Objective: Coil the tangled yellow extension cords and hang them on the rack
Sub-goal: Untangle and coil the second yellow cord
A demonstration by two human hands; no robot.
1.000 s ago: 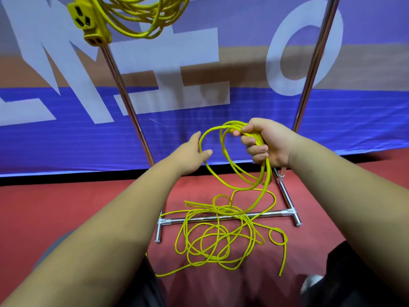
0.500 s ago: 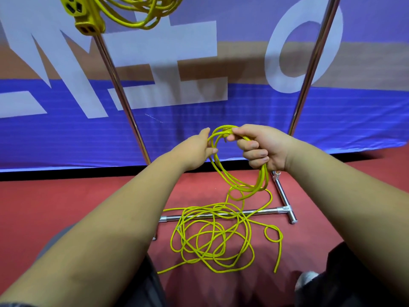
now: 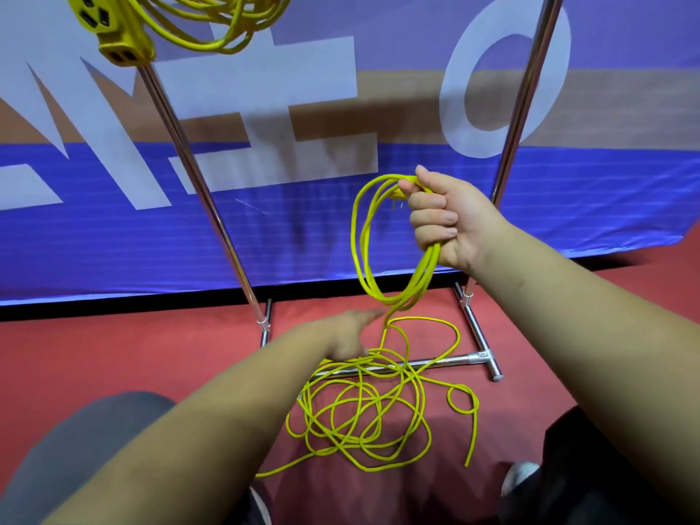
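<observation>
My right hand [image 3: 447, 217] grips a few loops of yellow extension cord [image 3: 361, 236] that hang down toward the floor. From those loops the cord runs into a tangled pile [image 3: 363, 414] on the red floor, lying across the rack's base bar. My left hand [image 3: 350, 333] is low beside the strand that rises from the pile, fingers stretched out; it is blurred and holds nothing that I can see. A coiled yellow cord [image 3: 212, 24] with its socket block [image 3: 113, 32] hangs on the metal rack [image 3: 197, 176] at the top left.
The rack's two chrome uprights [image 3: 519, 108] stand in front of a blue banner [image 3: 113, 240] with large white letters. Its base bar [image 3: 447, 361] lies on the red floor. My knees [image 3: 94, 441] frame the bottom corners, and a shoe [image 3: 519, 477] shows at the lower right.
My left hand has left the loops and dropped down to the strand above the pile. My right hand has lifted the loops slightly and holds them alone.
</observation>
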